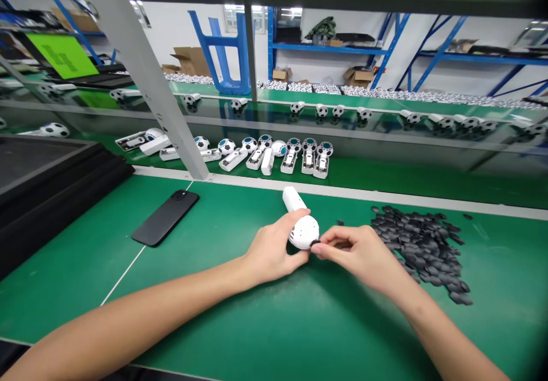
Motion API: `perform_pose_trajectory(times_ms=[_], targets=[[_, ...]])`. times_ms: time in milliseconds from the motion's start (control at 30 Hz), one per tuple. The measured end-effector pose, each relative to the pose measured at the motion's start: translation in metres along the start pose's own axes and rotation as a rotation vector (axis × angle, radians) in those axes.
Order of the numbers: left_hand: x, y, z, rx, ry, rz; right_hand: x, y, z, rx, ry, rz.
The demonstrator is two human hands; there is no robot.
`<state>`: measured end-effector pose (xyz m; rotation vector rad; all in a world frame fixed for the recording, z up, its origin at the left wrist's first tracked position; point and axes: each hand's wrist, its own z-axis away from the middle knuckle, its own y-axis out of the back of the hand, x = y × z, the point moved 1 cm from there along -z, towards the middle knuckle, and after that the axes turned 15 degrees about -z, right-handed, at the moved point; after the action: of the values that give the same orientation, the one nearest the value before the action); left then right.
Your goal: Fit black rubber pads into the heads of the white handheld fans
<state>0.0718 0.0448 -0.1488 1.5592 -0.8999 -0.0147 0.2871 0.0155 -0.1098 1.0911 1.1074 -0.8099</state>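
Near the middle of the green table, my left hand is wrapped round the rounded head of a white device, whose handle points up and away to the left. My right hand pinches a small black disc between thumb and fingertips, at the lower right edge of the white head. A pile of similar black discs lies on the table to the right of my right hand.
A black phone lies at left, beside stacked black trays. Beyond the table's raised white edge stand several white devices with football-patterned heads. A grey post rises at the left. One loose disc lies near my right hand.
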Motion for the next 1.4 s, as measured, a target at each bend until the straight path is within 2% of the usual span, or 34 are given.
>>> perform_pose_trajectory(times_ms=[200, 367, 567, 667, 767, 833, 900, 967, 1067, 1233, 1400], targets=[[0.005, 0.007, -0.002, -0.104, 0.018, 0.063, -0.003, -0.006, 0.001, 0.102, 0.090, 0.140], [0.003, 0.005, -0.006, -0.092, 0.056, 0.057, 0.000, -0.012, 0.001, 0.161, 0.105, 0.188], [0.000, 0.008, -0.013, -0.069, 0.014, 0.044, 0.004, -0.013, -0.003, 0.223, 0.181, 0.241], [0.000, 0.011, -0.015, -0.070, -0.005, 0.023, 0.009, -0.011, -0.007, 0.157, 0.249, 0.296], [-0.002, 0.012, -0.015, -0.059, -0.015, 0.015, 0.009, -0.003, -0.009, -0.032, 0.255, 0.320], [-0.006, 0.012, -0.014, -0.039, -0.018, 0.032, 0.006, 0.008, -0.008, -0.126, 0.215, 0.328], [-0.010, 0.014, -0.015, -0.012, -0.027, 0.067, 0.004, 0.026, -0.005, -0.133, 0.120, 0.339], [-0.013, 0.016, -0.017, 0.013, -0.034, 0.112, 0.005, 0.045, -0.003, -0.077, 0.035, 0.391], [-0.016, 0.021, -0.021, 0.059, -0.028, 0.209, 0.013, 0.063, -0.002, -0.068, 0.032, 0.515], [-0.018, 0.026, -0.025, 0.103, 0.006, 0.382, 0.022, 0.057, -0.004, -0.120, 0.013, 0.538], [-0.019, 0.019, -0.019, 0.101, 0.073, 0.419, 0.028, 0.047, -0.010, -0.160, 0.017, 0.526]])
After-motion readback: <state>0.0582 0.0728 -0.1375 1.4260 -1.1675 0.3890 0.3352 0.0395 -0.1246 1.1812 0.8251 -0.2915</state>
